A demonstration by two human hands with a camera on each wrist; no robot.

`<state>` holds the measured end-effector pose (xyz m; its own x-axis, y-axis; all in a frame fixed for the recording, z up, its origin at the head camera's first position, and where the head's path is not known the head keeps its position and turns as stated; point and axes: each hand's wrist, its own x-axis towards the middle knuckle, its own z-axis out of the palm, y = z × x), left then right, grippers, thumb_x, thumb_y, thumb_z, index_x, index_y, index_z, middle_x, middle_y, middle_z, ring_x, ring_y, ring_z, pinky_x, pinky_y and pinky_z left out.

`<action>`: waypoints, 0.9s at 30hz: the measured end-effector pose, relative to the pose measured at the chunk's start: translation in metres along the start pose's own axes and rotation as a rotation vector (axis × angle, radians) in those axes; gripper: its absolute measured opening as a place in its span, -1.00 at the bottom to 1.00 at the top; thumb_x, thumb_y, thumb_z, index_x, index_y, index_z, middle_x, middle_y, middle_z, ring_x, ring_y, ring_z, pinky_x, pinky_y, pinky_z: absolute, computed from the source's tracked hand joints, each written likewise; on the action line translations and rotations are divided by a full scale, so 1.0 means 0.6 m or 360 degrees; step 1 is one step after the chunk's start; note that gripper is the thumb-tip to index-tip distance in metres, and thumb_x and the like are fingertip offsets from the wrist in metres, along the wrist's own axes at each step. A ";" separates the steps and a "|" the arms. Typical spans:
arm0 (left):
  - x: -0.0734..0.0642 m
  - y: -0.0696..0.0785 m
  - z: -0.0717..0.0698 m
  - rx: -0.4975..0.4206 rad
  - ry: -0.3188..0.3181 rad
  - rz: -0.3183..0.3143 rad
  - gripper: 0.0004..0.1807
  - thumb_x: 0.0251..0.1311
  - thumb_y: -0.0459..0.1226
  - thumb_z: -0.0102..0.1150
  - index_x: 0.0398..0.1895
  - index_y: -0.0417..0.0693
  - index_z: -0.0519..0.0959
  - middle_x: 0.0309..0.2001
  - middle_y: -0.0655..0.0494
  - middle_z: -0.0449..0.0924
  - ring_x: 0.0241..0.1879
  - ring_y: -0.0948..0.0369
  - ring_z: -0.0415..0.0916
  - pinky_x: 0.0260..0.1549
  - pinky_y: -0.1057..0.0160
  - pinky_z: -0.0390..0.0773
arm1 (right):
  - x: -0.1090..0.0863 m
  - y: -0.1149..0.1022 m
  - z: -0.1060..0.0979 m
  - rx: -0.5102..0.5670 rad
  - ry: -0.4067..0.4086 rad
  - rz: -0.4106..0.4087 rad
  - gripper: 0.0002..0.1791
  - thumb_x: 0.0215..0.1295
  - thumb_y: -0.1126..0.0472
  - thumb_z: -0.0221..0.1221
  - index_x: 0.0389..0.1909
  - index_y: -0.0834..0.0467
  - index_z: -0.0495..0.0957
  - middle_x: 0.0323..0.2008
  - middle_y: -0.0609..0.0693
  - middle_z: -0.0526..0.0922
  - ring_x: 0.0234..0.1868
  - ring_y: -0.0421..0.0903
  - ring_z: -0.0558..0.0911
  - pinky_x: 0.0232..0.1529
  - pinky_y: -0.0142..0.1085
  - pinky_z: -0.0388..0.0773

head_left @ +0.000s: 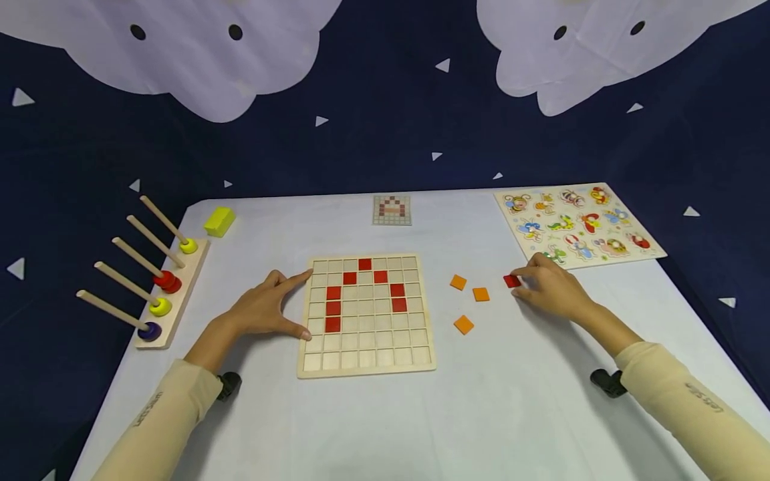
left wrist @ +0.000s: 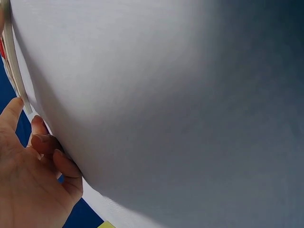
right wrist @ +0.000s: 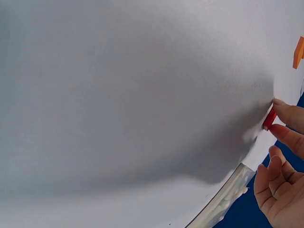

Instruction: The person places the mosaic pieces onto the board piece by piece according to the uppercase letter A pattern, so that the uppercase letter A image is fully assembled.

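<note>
Tabletop play or early-learning spot. White cloth-covered table set before a dark navy fabric backdrop, which bears large pale clouds with black oval eyes, and small white triangles: nursery-style décor. Children's educational toys laid out: pale wooden grid board with square cells, wooden peg stacker with coloured rings, flat wooden puzzle board of bright cartoon insects. Home, classroom or studio: cannot tell.
</note>
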<state>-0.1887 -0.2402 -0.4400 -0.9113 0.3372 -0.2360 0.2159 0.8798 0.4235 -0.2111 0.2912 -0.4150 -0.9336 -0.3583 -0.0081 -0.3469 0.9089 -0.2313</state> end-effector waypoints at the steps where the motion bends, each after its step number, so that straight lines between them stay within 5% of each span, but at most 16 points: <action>1: 0.000 0.000 0.000 -0.0006 0.0002 0.0008 0.38 -0.45 0.38 0.52 0.56 0.15 0.12 -0.12 0.00 0.26 -0.34 0.13 0.28 -0.40 0.24 0.27 | 0.000 0.001 0.000 0.0002 0.0000 0.0000 -0.60 0.17 0.19 0.36 0.00 0.30 0.67 -0.18 0.14 0.45 -0.19 0.04 0.49 -0.30 -0.01 0.50; 17: 0.006 -0.001 0.001 -0.0028 -0.0019 0.0003 0.39 -0.45 0.36 0.53 0.56 0.16 0.12 -0.16 0.01 0.22 -0.36 0.14 0.25 -0.41 0.24 0.26 | -0.001 0.003 0.010 0.0079 0.0069 -0.0006 -0.77 0.05 0.12 0.44 -0.36 0.20 0.71 -0.28 -0.01 0.46 -0.29 -0.05 0.50 -0.34 -0.14 0.44; 27: 0.003 0.001 -0.002 -0.0031 -0.0022 0.0003 0.38 -0.44 0.34 0.55 0.56 0.12 0.13 -0.16 -0.01 0.23 -0.36 0.13 0.26 -0.40 0.24 0.27 | 0.007 -0.072 0.029 0.0136 0.0153 -0.0196 -0.78 -0.03 0.14 0.48 -0.40 0.15 0.70 -0.31 -0.05 0.46 -0.33 -0.13 0.46 -0.34 -0.23 0.43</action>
<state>-0.1908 -0.2393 -0.4392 -0.9060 0.3438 -0.2470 0.2108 0.8724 0.4411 -0.1984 0.2468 -0.4220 -0.8901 -0.4403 0.1176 -0.4542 0.8363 -0.3070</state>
